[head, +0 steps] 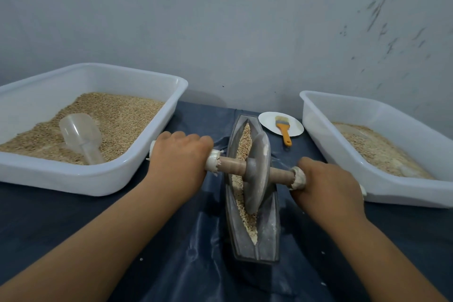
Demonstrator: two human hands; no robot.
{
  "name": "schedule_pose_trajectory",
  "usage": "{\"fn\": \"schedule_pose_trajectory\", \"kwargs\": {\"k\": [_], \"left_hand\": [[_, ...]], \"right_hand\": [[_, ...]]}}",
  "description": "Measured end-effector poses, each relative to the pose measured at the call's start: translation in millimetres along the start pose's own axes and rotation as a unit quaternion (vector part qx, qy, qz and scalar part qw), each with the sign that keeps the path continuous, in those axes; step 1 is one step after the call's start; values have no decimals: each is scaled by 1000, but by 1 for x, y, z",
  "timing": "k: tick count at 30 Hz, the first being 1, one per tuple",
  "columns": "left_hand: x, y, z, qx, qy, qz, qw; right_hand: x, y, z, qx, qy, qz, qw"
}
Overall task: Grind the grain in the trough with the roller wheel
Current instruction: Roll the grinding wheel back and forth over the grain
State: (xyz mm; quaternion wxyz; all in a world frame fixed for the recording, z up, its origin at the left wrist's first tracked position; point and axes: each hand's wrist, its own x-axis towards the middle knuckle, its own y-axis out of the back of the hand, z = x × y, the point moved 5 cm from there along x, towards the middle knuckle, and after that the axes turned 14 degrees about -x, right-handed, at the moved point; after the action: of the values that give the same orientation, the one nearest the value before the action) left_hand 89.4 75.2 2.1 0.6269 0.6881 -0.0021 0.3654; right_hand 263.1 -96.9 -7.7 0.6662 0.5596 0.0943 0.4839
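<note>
1. Now both hands are clamped on the wooden axle (232,164) of the roller wheel (256,174): the left hand (180,154) is curled around the left end and the right hand (328,181) around the right end, so neither hand is free.
2. The roller wheel stands on its edge inside the trough (252,189), near the middle of the trough's length, with grain (245,140) in front of it and behind it in the groove.
3. I think the first risk is tilting. If one hand presses harder than the other, the wheel may climb the sloped wall of the trough and jump out.
4. A second risk is spilling. A fast push toward either narrow end of the trough may throw grain over the rim; some grains already lie on the dark cloth (171,240) left of the trough.
5. The trough looks not fixed, and the cloth is wrinkled under it, so it could slide or rock during strong strokes.
6. Left of the trough, just beside the left hand, stands a white bin (93,179) with whole grain and a clear scoop (81,137). The hand may knock its rim.
7. Right of the trough, another white bin (382,193) holds paler grain, close to the right hand.
8. Beyond the trough, to the right, a small plate (267,120) carries an orange brush (283,130), well out of the way of the strokes.
</note>
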Motion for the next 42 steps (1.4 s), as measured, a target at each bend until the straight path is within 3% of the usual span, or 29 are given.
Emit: {"fn": "schedule_pose_trajectory", "kwargs": {"k": [20,35,42], "left_hand": [[-30,27,4,-29,-47,1,998],[44,-28,-16,-9,27,-64,998],[84,-47,-28,-23,63,-65,996]], "right_hand": [[-26,35,5,23,32,13,999],[49,-28,1,0,24,-58,998],[101,-41,0,-8,14,-16,1000]]}}
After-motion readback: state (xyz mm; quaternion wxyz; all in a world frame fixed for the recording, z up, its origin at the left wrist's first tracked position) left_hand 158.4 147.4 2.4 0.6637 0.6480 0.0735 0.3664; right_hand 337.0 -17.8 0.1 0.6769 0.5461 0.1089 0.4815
